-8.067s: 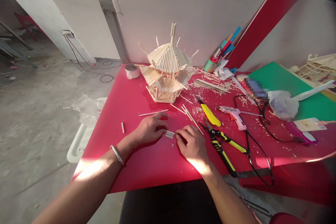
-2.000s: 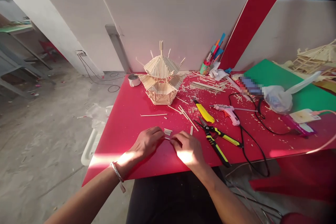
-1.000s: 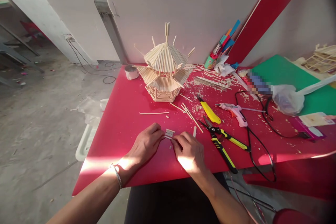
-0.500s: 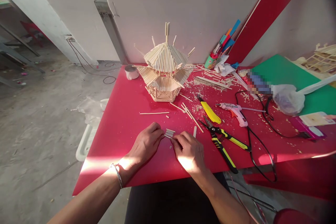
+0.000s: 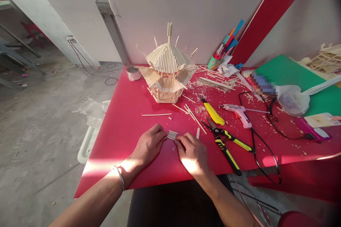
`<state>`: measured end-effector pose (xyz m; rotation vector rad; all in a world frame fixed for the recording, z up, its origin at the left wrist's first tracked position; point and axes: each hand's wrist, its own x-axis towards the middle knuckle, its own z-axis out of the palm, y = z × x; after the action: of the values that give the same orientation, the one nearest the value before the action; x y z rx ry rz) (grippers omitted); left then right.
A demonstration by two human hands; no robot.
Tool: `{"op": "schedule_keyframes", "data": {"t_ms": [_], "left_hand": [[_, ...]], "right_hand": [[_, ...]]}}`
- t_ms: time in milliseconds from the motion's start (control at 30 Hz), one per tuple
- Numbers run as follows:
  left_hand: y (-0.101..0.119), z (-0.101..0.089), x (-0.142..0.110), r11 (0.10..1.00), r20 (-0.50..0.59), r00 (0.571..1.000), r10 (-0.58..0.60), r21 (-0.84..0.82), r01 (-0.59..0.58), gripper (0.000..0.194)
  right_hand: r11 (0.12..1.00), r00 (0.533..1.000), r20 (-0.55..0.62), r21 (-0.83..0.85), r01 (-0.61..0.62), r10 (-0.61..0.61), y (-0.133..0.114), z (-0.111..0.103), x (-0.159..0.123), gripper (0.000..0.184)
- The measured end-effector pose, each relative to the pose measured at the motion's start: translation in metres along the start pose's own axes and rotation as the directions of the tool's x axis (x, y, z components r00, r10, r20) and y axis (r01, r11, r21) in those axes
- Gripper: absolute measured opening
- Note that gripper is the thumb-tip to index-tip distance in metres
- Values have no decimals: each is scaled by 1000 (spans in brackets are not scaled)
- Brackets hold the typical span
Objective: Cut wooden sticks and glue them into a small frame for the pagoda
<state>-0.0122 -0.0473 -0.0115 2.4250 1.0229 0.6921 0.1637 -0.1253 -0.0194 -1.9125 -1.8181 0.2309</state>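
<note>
Near the front of the red table, my left hand and my right hand pinch opposite ends of a short wooden stick. Directly behind that stick lies a small flat piece of grey slats with a light strip along its far edge; the held stick is against or very close to its near side, I cannot tell which. A tiny offcut rests beside my right fingertips. Beyond my hands stands a pagoda model made of thin round sticks, with two roof tiers.
Right of my hands lie pruning shears, a yellow utility knife and a pink glue gun with its cord. Loose sticks and shavings are scattered around. A mug stands at the back left, a pen holder behind.
Eight seconds ago my hands were at the light strip on the slats' far edge; now they hold a stick at the near side. In the last second the hands barely move.
</note>
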Motion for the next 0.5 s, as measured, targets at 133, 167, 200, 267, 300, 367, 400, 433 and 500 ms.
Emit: {"op": "schedule_keyframes", "data": {"t_ms": [133, 167, 200, 267, 300, 367, 400, 433, 500], "left_hand": [[0, -1, 0, 1000, 14, 1000, 1, 2, -1, 26], [0, -1, 0, 1000, 21, 1000, 2, 1, -2, 26], [0, -1, 0, 1000, 25, 1000, 3, 1, -3, 26], [1, -2, 0, 1000, 31, 999, 8, 2, -8, 26], [1, -2, 0, 1000, 34, 999, 12, 2, -12, 25], [3, -3, 0, 1000, 38, 999, 18, -5, -18, 25], [3, -4, 1, 1000, 36, 999, 21, -14, -21, 24], [4, -5, 1, 999, 27, 999, 24, -30, -23, 23], [3, -6, 2, 998, -28, 999, 19, -66, -21, 21]], "right_hand": [[1000, 1000, 15, 2, -5, 5, 0, -1, 1, 15], [1000, 1000, 18, 6, -6, 6, -1, -1, 1, 15], [1000, 1000, 20, 9, -7, 7, -1, -1, 2, 16], [1000, 1000, 26, 10, -5, 5, -2, -2, 1, 17], [1000, 1000, 29, 6, -4, 4, -2, -2, 1, 17], [1000, 999, 41, -9, -1, 2, -4, -3, 0, 16], [1000, 999, 49, -16, 1, 0, -4, -3, 0, 15], [1000, 998, 55, -21, 3, -2, -4, -4, 1, 14], [1000, 999, 47, -27, 2, -1, -3, -7, 3, 14]]}}
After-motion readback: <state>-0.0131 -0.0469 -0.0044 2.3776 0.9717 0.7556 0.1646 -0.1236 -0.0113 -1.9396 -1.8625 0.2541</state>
